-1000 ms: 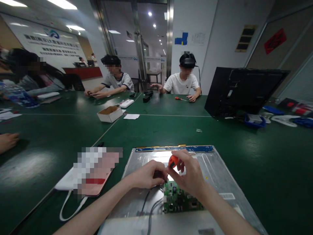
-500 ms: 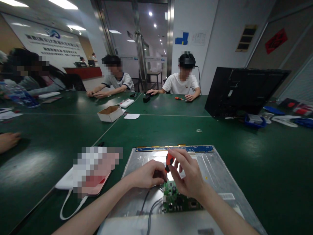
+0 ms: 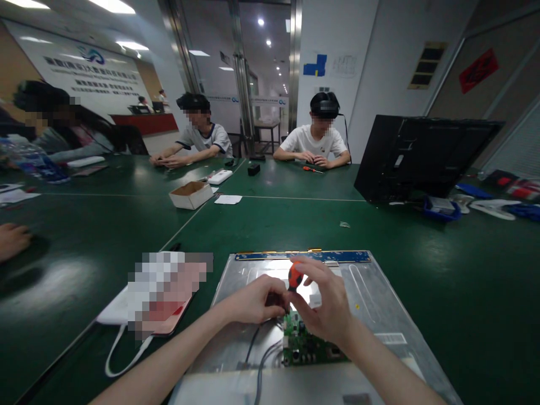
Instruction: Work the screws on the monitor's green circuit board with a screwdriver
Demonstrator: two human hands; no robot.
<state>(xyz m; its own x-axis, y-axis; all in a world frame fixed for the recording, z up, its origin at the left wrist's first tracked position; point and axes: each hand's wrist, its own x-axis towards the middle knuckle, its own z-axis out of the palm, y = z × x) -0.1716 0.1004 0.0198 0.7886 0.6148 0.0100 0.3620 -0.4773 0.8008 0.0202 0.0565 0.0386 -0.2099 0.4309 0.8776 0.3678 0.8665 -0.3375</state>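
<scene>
The screwdriver point(image 3: 295, 277) has a short orange-and-black handle, held nearly upright above the far left corner of the circuit board point(image 3: 310, 349); its tip is hidden. The green circuit board, crowded with small parts, lies flat on the large silvery metal panel point(image 3: 375, 304), which rests flat with a blue strip point(image 3: 350, 256) along its far edge.

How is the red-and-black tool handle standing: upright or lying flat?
Nearly upright: the handle has its black end down, between left hand and right hand.
</scene>
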